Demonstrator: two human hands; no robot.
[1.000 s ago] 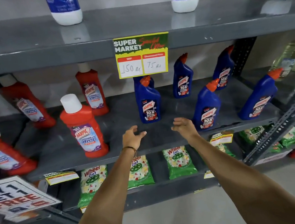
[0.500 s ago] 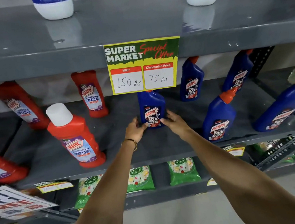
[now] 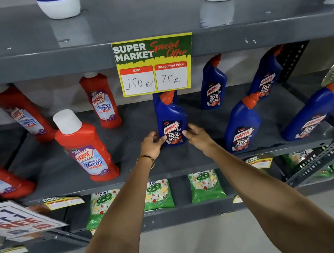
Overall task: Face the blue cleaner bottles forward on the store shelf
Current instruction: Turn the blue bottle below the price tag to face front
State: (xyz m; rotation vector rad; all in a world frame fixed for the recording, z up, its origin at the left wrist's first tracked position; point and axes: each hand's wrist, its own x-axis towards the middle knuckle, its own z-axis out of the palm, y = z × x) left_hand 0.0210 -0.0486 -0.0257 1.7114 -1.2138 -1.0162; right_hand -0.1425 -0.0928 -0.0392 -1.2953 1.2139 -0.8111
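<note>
Several blue cleaner bottles with orange caps stand on the grey middle shelf (image 3: 138,171). The nearest blue bottle (image 3: 170,115) stands upright in the centre with its label toward me. My left hand (image 3: 151,143) grips its lower left side and my right hand (image 3: 197,136) its lower right side. More blue bottles stand to the right: one at the back (image 3: 212,85), one at the front (image 3: 243,124), one at the far back (image 3: 266,75) and one at the far right (image 3: 310,114). All show their labels.
Red bathroom cleaner bottles (image 3: 85,148) fill the shelf's left half. A yellow price sign (image 3: 154,65) hangs from the upper shelf edge just above the held bottle. Green packets (image 3: 205,186) lie on the lower shelf. A slanted metal brace (image 3: 319,156) crosses at the right.
Both hands reached forward from open air to the central blue bottle and closed around its base. The view has moved closer to the shelf.
</note>
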